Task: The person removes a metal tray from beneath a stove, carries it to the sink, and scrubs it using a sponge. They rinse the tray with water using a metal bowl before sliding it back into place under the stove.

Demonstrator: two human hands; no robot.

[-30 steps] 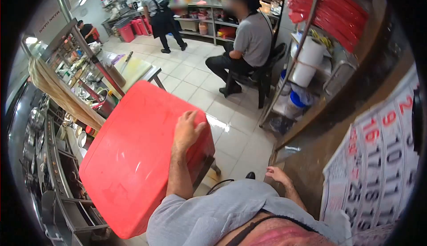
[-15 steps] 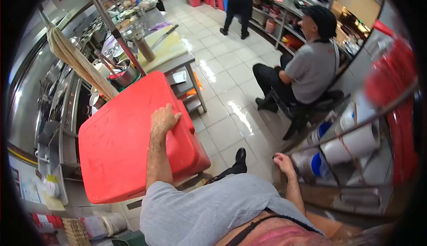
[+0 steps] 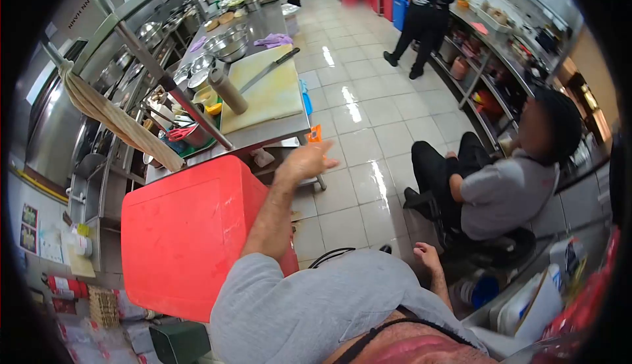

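Observation:
My left hand (image 3: pixel 306 161) is held out in front, its fingers spread and nothing in it. It hovers past the right edge of a large red lidded bin (image 3: pixel 181 232), near the corner of a steel table (image 3: pixel 289 138). The bin stands on my left, and my forearm passes over its right side. Low on my right, my right hand (image 3: pixel 429 256) hangs with loosely bent fingers and holds nothing I can see. Close to it are a seated person (image 3: pixel 507 193) and a blue-lidded tub (image 3: pixel 484 289).
On the steel table lie a cutting board (image 3: pixel 276 94) with a knife (image 3: pixel 270 69) and a squeeze bottle (image 3: pixel 227 92). A beige cloth (image 3: pixel 118 113) hangs from a rail. Another person (image 3: pixel 424 21) stands by the right-hand shelves. The tiled floor (image 3: pixel 359 173) runs between.
My left hand has left the red bin and reaches forward. My right hand has moved away from the rack on the right. The view has shifted forward, bringing the steel table nearer.

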